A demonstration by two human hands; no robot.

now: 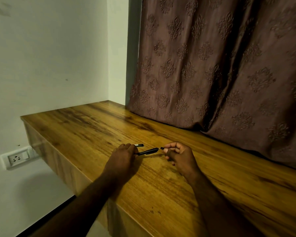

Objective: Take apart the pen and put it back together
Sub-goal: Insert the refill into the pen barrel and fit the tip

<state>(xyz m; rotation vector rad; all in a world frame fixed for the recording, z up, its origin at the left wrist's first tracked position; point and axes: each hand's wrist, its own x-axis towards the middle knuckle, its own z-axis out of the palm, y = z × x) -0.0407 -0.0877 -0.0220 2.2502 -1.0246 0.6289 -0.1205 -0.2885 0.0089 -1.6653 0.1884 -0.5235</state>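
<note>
1. Your left hand (123,155) lies knuckles up over the wooden shelf (96,127), fingers curled shut round the left end of the black pen body (148,151).
2. The pen body sticks out to the right from that grip, roughly level, just above the wood, with a thin shadow below it.
3. Your right hand (177,153) is closed too, thumb and fingertips pinching a small black pen piece (162,148) at its far left edge.
4. That small piece sits just beside the right tip of the pen body; a narrow gap seems to separate them, though the light is dim and you cannot be sure they are apart.
5. Another short dark pen part (139,145) lies on the shelf just beyond your left fingers, with a pale band near its left end.
6. Both hands are over the middle of the shelf, nearer its front edge than the back.
7. A brown patterned curtain (220,65) hangs behind on the right, its hem resting on the shelf.
8. A white wall socket (18,157) sits on the wall low to the left, below the shelf's end.
</note>
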